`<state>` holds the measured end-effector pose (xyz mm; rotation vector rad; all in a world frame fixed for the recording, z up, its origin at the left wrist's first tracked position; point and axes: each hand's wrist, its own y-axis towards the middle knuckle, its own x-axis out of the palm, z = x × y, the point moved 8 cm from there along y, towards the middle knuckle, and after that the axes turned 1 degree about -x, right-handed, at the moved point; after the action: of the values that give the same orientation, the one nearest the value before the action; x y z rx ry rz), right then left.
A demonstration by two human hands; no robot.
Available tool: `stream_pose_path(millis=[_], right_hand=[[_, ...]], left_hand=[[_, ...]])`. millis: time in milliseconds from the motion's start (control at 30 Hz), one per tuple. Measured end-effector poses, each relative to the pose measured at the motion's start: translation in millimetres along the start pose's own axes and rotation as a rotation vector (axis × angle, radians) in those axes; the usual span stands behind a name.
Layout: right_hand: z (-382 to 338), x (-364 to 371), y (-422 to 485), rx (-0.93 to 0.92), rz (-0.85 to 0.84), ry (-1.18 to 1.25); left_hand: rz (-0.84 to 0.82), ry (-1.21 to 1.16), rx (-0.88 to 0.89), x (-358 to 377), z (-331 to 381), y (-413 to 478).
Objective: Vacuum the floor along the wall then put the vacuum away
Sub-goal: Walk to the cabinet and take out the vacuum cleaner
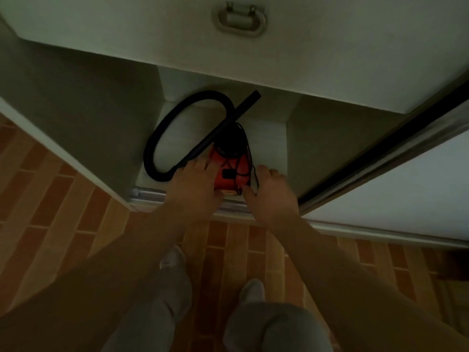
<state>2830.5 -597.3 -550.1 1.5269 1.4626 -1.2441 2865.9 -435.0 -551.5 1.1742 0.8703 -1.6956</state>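
A small red vacuum (pixel 229 171) with a black top stands on the pale closet floor (pixel 269 148), just inside the sliding-door track. Its black hose (pixel 162 128) loops out to the left, and the black wand (pixel 228 120) leans diagonally up towards the back. My left hand (pixel 195 184) lies with straight fingers on the vacuum's left side, by the wand's lower end. My right hand (pixel 269 194) rests against the right side with relaxed fingers. The thin black cord (pixel 255 177) hangs between its thumb and fingers.
A white shelf or drawer front with a metal handle (pixel 241 20) overhangs the closet. The sliding door (pixel 380 179) with its dark frame stands at the right, and the metal track (pixel 152 194) runs along the threshold. My feet stand on brick-patterned flooring (pixel 63 194).
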Motion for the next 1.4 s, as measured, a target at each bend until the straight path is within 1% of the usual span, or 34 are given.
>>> stream_pose_path(millis=[100, 233, 333, 433, 500, 633, 733, 867, 1033, 1133, 1400], right_hand=[[9.8, 23.0, 37.5, 0.003, -0.011, -0.015], [16.8, 47.9, 74.7, 0.004, -0.022, -0.038], [19.6, 63.3, 82.2, 0.013, -0.041, -0.053], [18.7, 68.8, 70.0, 0.006, -0.051, -0.054], [17.3, 65.2, 58.1, 0.010, -0.050, -0.068], [10.3, 51.5, 46.9, -0.004, -0.036, -0.109], [1.0, 43.2, 54.7, -0.004, -0.016, -0.114], [-8.8, 53.6, 76.5, -0.015, -0.027, -0.138], [-11.7, 70.3, 108.9, 0.006, -0.026, -0.140], [-8.8, 84.9, 128.0, 0.011, -0.059, -0.172], [18.8, 111.2, 170.2, 0.131, -0.072, -0.200]], left_hand=[[0.032, -0.021, 0.006, 24.1, -15.0, 39.4], [-0.012, 0.003, -0.050, 51.2, -44.2, 77.1], [0.002, 0.000, -0.065, 61.1, -52.9, 75.9], [-0.046, 0.011, -0.050, 73.7, -52.0, 59.3], [-0.057, -0.003, -0.069, 73.0, -52.5, 49.5], [-0.020, -0.035, -0.067, 62.0, -48.7, 34.7], [0.022, -0.089, -0.053, 53.2, -49.8, 27.8], [0.041, -0.092, -0.095, 47.5, -61.6, 30.3], [0.027, -0.061, -0.131, 51.4, -72.8, 60.7], [0.035, -0.072, -0.143, 59.8, -77.3, 81.8], [-0.041, -0.065, -0.111, 89.4, -85.5, 129.8]])
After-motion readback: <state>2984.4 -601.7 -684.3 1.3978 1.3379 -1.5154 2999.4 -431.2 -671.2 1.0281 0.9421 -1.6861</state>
